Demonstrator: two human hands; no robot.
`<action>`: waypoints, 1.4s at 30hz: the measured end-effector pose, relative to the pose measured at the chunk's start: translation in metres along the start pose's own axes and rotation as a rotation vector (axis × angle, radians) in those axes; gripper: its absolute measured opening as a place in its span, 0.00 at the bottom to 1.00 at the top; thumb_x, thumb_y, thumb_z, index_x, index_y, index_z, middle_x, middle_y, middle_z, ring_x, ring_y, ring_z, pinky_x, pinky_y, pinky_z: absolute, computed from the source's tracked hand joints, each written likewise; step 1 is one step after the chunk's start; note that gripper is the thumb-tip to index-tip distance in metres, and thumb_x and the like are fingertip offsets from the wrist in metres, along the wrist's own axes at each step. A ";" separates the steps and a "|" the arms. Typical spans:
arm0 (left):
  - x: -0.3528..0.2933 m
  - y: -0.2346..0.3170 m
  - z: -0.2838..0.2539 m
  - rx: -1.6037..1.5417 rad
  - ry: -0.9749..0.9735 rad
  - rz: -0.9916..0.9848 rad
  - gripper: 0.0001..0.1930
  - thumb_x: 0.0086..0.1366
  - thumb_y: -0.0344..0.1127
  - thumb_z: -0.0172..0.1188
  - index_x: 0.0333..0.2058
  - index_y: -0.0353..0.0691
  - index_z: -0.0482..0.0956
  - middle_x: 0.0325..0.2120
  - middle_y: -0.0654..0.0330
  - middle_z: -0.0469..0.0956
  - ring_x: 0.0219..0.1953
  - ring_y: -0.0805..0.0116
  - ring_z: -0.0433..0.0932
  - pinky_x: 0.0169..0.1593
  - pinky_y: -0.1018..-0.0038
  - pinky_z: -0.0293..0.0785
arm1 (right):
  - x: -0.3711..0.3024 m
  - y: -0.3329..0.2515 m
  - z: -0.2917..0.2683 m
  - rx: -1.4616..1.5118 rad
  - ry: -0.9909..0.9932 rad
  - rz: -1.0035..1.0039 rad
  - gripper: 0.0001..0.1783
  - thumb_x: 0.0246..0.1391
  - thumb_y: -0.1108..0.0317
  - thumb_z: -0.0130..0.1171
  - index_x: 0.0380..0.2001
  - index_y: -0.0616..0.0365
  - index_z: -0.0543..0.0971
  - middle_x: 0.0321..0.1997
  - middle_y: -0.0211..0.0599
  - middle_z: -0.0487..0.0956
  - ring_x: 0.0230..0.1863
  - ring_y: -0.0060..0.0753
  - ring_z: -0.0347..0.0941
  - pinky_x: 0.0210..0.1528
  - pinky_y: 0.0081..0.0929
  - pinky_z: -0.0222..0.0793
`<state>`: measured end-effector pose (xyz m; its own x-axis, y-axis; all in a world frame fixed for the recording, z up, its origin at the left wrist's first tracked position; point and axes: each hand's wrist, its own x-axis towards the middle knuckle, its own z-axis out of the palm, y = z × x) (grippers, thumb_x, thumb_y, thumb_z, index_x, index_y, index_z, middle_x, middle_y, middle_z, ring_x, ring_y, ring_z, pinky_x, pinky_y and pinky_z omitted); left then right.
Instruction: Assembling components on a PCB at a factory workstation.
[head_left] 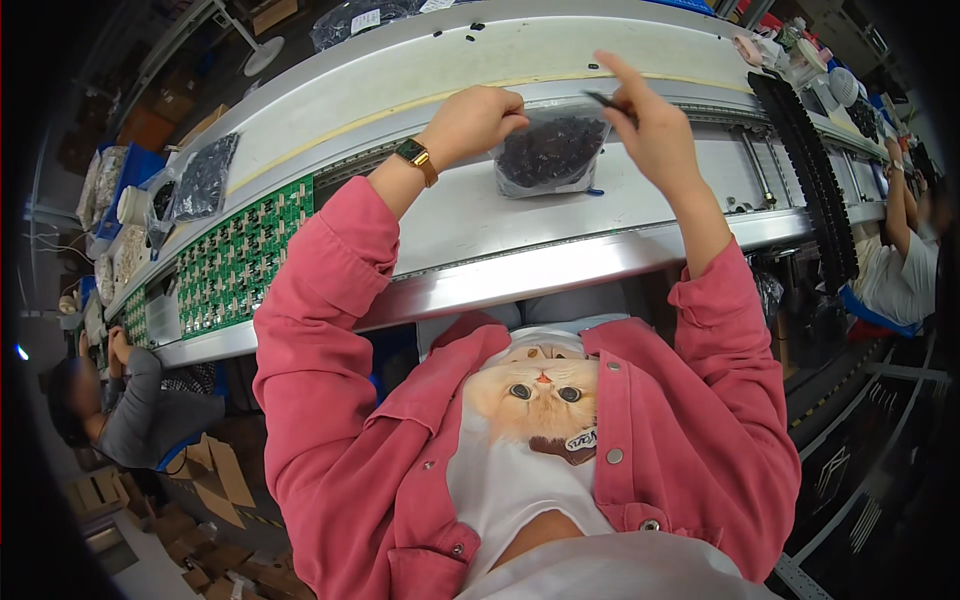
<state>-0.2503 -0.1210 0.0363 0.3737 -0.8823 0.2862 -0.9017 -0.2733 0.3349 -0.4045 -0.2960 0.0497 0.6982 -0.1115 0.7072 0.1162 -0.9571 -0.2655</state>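
A clear plastic bag full of small black parts stands on the pale work surface in front of me. My left hand is closed at the bag's upper left edge, its fingers curled onto the plastic. Over the bag's upper right corner, my right hand pinches a thin dark piece between thumb and fingers, with the index finger pointing up and away. What exactly this piece is, I cannot make out. A small blue object lies by the bag's lower right corner.
Green circuit board panels lie along the line at left, near another bag of black parts. Loose black bits dot the far ledge. A long black slotted strip crosses the line at right. People work at both sides.
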 end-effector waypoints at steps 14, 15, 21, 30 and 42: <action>0.017 0.020 0.007 0.096 0.255 0.152 0.07 0.60 0.37 0.56 0.28 0.41 0.74 0.19 0.61 0.77 0.18 0.61 0.72 0.25 0.71 0.66 | 0.006 0.001 0.019 -0.456 -0.060 -0.520 0.03 0.42 0.71 0.55 0.22 0.52 0.70 0.26 0.30 0.70 0.28 0.30 0.64 0.35 0.24 0.63; 0.018 0.021 0.007 0.127 0.233 0.167 0.06 0.60 0.37 0.55 0.29 0.42 0.74 0.19 0.61 0.77 0.18 0.61 0.72 0.25 0.71 0.66 | 0.006 0.004 0.021 -0.475 -0.065 -0.552 0.03 0.42 0.71 0.54 0.22 0.51 0.71 0.26 0.30 0.69 0.29 0.30 0.64 0.35 0.24 0.63; 0.022 0.020 0.004 0.243 0.160 0.301 0.05 0.60 0.36 0.55 0.30 0.43 0.71 0.20 0.61 0.77 0.19 0.61 0.73 0.25 0.71 0.67 | 0.010 0.029 0.027 -0.575 -0.130 -0.631 0.03 0.43 0.70 0.54 0.25 0.52 0.71 0.28 0.31 0.69 0.29 0.30 0.64 0.35 0.24 0.63; 0.016 0.013 -0.001 0.202 0.116 0.270 0.06 0.61 0.37 0.53 0.30 0.42 0.70 0.21 0.59 0.78 0.21 0.58 0.74 0.26 0.68 0.68 | 0.001 0.154 -0.015 -0.933 -0.122 -0.373 0.01 0.44 0.70 0.53 0.22 0.51 0.73 0.26 0.33 0.72 0.28 0.35 0.69 0.31 0.27 0.66; 0.020 0.009 0.013 0.167 0.100 -0.088 0.13 0.61 0.43 0.52 0.30 0.38 0.71 0.22 0.55 0.78 0.22 0.54 0.74 0.27 0.67 0.69 | 0.034 0.206 0.042 -0.932 -0.142 0.240 0.10 0.49 0.67 0.52 0.35 0.54 0.78 0.34 0.36 0.75 0.33 0.44 0.72 0.34 0.34 0.70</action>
<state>-0.2540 -0.1459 0.0333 0.4647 -0.8121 0.3529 -0.8851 -0.4146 0.2114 -0.3270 -0.4859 -0.0085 0.7161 -0.3561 0.6003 -0.6036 -0.7477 0.2766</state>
